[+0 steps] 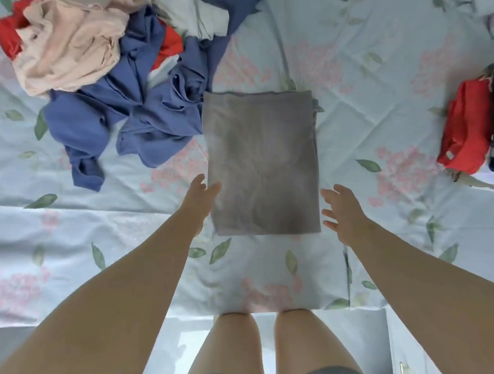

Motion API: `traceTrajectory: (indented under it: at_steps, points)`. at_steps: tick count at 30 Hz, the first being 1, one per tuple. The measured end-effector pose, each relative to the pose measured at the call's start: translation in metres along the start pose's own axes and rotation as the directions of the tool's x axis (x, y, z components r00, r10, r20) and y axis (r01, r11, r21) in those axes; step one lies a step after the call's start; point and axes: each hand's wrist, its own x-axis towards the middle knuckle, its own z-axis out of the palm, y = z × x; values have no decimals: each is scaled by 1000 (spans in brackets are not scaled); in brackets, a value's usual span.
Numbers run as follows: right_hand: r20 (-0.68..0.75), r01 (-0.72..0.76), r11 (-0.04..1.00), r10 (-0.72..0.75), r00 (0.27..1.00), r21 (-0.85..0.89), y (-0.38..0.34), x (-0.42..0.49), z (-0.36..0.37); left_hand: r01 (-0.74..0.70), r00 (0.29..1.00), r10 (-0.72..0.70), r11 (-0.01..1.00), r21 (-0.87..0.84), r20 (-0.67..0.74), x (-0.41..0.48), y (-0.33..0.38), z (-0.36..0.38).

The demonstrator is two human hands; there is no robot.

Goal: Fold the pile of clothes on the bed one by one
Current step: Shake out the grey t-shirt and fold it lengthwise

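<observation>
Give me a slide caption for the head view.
Open left hand and right hand flank a folded grey garment on the floral bedsheet; unfolded pile upper left, folded stack right.

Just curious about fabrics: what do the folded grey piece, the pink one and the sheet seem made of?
Grey piece: soft matte knit, maybe cotton jersey; lies flat, faint creases. Pink one: thin matte cloth, finely crumpled; perhaps light cotton. Sheet: smooth woven cloth, printed flowers, sharp fold lines; fibre unclear.
</observation>
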Motion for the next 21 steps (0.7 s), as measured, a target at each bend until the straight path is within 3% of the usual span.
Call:
traceTrajectory:
  at_steps: [6, 11, 15, 21]
  points:
    - [-2, -4, 983, 4, 1000, -186, 23, 42, 10, 96, 993, -93, 994, 49, -68, 23, -41, 10]
    - [-22, 43, 966, -51, 998, -256, 29, 56, 20, 174, 978, -185, 977, -120, -92, 34, -50, 6]
    - [-83, 46, 936, -80, 993, -349, 33, 61, 21, 110, 992, -104, 988, 105, -67, 37, -47, 4]
    - [-111, 21, 915, -72, 991, -404, 38, 66, 16, -25, 988, -31, 934, 356, 150, 33, -49, 13]
